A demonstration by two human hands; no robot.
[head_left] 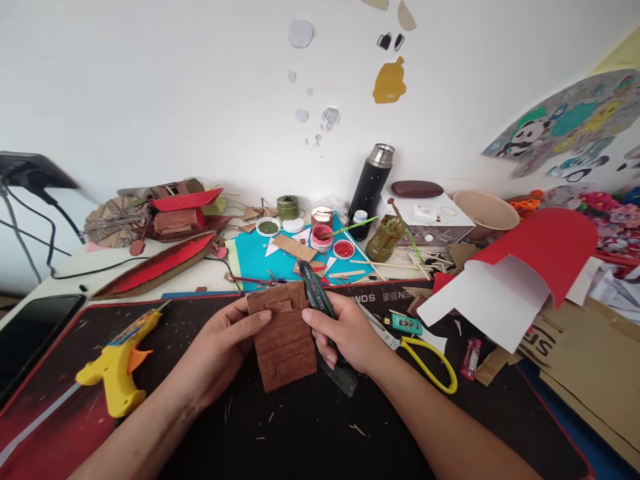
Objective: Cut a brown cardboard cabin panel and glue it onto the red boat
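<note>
Over the dark desk mat, my left hand [233,340] grips a brown-painted, roughly rectangular panel [286,347] by its left edge, thumb on its face. The panel has horizontal ridges and a small raised strip near the top. My right hand [345,330] is closed around a dark utility knife [317,290], which slants along the panel's right side. Its flat dark lower end [343,381] sticks out below my fingers. The right thumb rests at the panel's right edge. Partly behind the right hand lie scissors with yellow handles [443,383].
A yellow glue gun [117,367] lies left on the mat [200,433]. Behind stand paint pots [321,237], a black thermos [370,187] and a red-lined boat model [155,270]. Red curved card [555,247], a pink lighter [471,357] and cardboard [590,373] occupy the right.
</note>
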